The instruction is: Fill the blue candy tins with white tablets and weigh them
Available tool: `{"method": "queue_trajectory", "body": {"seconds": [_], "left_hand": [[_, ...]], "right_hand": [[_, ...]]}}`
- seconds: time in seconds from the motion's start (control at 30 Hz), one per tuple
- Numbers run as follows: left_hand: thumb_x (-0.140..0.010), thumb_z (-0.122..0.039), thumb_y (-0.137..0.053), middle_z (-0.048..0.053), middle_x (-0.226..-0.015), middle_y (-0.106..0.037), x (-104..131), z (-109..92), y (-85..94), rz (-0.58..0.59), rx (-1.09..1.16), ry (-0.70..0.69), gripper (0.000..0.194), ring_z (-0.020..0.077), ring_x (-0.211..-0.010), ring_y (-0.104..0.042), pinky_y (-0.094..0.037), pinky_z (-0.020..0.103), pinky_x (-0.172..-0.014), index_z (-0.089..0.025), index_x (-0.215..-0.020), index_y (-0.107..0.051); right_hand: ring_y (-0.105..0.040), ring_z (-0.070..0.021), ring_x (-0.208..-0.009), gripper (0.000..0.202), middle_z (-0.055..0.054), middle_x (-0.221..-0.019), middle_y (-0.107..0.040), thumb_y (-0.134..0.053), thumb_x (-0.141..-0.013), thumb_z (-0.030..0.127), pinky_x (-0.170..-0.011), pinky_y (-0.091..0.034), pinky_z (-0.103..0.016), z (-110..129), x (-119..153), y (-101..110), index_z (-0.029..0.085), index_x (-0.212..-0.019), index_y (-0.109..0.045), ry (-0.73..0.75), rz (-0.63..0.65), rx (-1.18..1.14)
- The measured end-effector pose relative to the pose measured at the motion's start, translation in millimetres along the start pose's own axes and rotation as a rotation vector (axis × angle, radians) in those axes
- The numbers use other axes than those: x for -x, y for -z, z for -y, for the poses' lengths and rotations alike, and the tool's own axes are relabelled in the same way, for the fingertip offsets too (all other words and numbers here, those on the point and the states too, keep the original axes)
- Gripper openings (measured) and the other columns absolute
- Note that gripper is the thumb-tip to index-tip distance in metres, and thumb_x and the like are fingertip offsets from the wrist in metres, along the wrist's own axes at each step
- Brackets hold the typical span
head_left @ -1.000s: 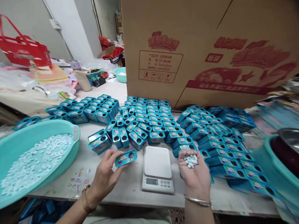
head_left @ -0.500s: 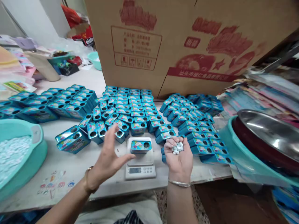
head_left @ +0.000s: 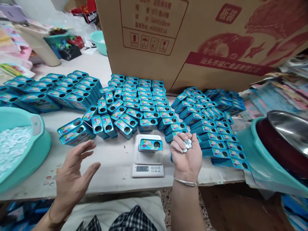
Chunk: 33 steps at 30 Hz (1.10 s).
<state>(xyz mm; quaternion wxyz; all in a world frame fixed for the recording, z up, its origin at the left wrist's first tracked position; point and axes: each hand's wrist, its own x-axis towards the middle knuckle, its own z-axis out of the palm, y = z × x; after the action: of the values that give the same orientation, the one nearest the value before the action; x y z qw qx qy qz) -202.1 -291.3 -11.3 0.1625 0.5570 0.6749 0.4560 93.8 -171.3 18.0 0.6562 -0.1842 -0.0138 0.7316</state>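
Small pale candies (head_left: pixel 187 145) lie in my right hand (head_left: pixel 186 157), palm up with the fingers curled round them. My left hand (head_left: pixel 74 173) hovers over the table's front left, thumb and fingers apart, nothing in it. Between the hands a white digital scale (head_left: pixel 148 170) carries one blue candy tin (head_left: pixel 150 145), its round hole facing up with pale candies showing inside. Two blue tins (head_left: pixel 77 133) stand just beyond my left hand. At the left edge a turquoise basin (head_left: pixel 44 141) holds many of the same candies.
Rows of blue tins (head_left: pixel 146 102) fill the table behind the scale, with more groups left and right. A large cardboard box (head_left: pixel 178 57) stands behind them. Stacked basins with a steel bowl (head_left: pixel 291 131) sit at the right edge.
My left hand has moved left and toward me, away from the scale. My right fingers have curled further over the candies. The view has shifted slightly, and the scale display now reads clearer digits.
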Motion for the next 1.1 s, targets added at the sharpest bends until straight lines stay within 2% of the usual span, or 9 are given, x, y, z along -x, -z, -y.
{"method": "queue_trajectory", "body": {"seconds": [0.13,0.37,0.5,0.6,0.7,0.77,0.83,0.97,1.1], "left_hand": [[-0.084,-0.027,-0.065,0.005,-0.128,-0.053,-4,-9,-13.1,0.088,0.107,-0.021,0.052,0.024,-0.114,-0.056,-0.052,0.04,-0.094,-0.03,-0.133,-0.048],[-0.083,-0.025,-0.068,0.006,-0.125,-0.054,-24,-37,-43.8,0.18,0.128,-0.194,0.053,0.0217,-0.112,-0.054,-0.051,0.037,-0.093,-0.027,-0.131,-0.048],[-0.083,-0.029,-0.068,0.008,-0.134,-0.048,-39,-52,-69.7,0.255,0.073,-0.313,0.062,0.0245,-0.124,-0.047,-0.044,0.042,-0.103,-0.027,-0.139,-0.039],[-0.083,-0.028,-0.067,0.011,-0.138,-0.045,-46,-62,-93.9,0.392,-0.061,-0.433,0.069,0.0282,-0.127,-0.042,-0.039,0.048,-0.107,-0.024,-0.143,-0.032],[-0.083,-0.017,-0.061,0.009,-0.125,-0.055,-47,-68,-103.2,0.556,-0.159,-0.454,0.053,0.0271,-0.114,-0.051,-0.047,0.045,-0.096,-0.023,-0.133,-0.042],[-0.084,-0.014,-0.057,0.007,-0.119,-0.058,-43,-64,-91.8,0.573,-0.157,-0.395,0.044,0.0247,-0.108,-0.054,-0.049,0.041,-0.09,-0.024,-0.126,-0.047],[-0.087,-0.015,-0.054,0.007,-0.119,-0.057,-34,-53,-67.1,0.503,-0.146,-0.313,0.04,0.0232,-0.107,-0.055,-0.048,0.037,-0.09,-0.025,-0.124,-0.048],[-0.089,-0.021,-0.054,0.008,-0.115,-0.059,-19,-7,-9.2,0.258,-0.331,-0.183,0.033,0.025,-0.106,-0.054,-0.044,0.041,-0.09,-0.024,-0.121,-0.05],[-0.088,-0.025,-0.057,0.01,-0.112,-0.061,-16,40,18.3,0.024,-0.642,-0.145,0.031,0.0304,-0.105,-0.052,-0.04,0.049,-0.09,-0.023,-0.119,-0.054]], "right_hand": [[-0.033,-0.0053,-0.043,0.025,0.006,-0.063,-0.04,-0.04,-0.097,0.032,-0.037,-0.026,-0.017,-4,-1,-7,0.02,-0.076,-0.044,0.002,-0.012,0.046],[-0.032,-0.0052,-0.043,0.027,0.007,-0.062,-0.038,-0.04,-0.097,0.033,-0.037,-0.026,-0.016,-10,-3,-13,0.019,-0.075,-0.044,-0.006,-0.015,0.085],[-0.033,-0.0052,-0.043,0.024,0.007,-0.061,-0.038,-0.047,-0.094,0.032,-0.037,-0.027,-0.016,-13,-3,-16,0.02,-0.074,-0.043,0.004,-0.017,0.089],[-0.033,-0.0049,-0.043,0.023,0.007,-0.061,-0.037,-0.048,-0.093,0.03,-0.037,-0.026,-0.015,-16,-2,-19,0.02,-0.074,-0.042,-0.01,-0.028,0.086],[-0.034,-0.0051,-0.043,0.021,0.007,-0.061,-0.036,-0.045,-0.094,0.026,-0.037,-0.027,-0.016,-16,1,-18,0.02,-0.074,-0.041,-0.048,-0.034,0.069],[-0.036,-0.0055,-0.044,0.018,0.007,-0.062,-0.038,-0.045,-0.093,0.023,-0.038,-0.03,-0.017,-11,4,-15,0.02,-0.075,-0.041,-0.064,-0.024,0.07],[-0.037,-0.0061,-0.045,0.016,0.007,-0.063,-0.039,-0.046,-0.091,0.019,-0.039,-0.032,-0.018,-4,5,-9,0.02,-0.076,-0.041,-0.059,-0.017,0.079],[-0.038,-0.0069,-0.045,0.017,0.007,-0.062,-0.039,-0.047,-0.088,0.014,-0.04,-0.035,-0.019,-2,5,-3,0.021,-0.075,-0.04,-0.057,-0.039,0.106],[-0.037,-0.0059,-0.043,0.018,0.008,-0.061,-0.039,-0.049,-0.084,0.009,-0.039,-0.034,-0.017,-19,8,-13,0.021,-0.075,-0.039,-0.127,-0.076,0.108]]}}
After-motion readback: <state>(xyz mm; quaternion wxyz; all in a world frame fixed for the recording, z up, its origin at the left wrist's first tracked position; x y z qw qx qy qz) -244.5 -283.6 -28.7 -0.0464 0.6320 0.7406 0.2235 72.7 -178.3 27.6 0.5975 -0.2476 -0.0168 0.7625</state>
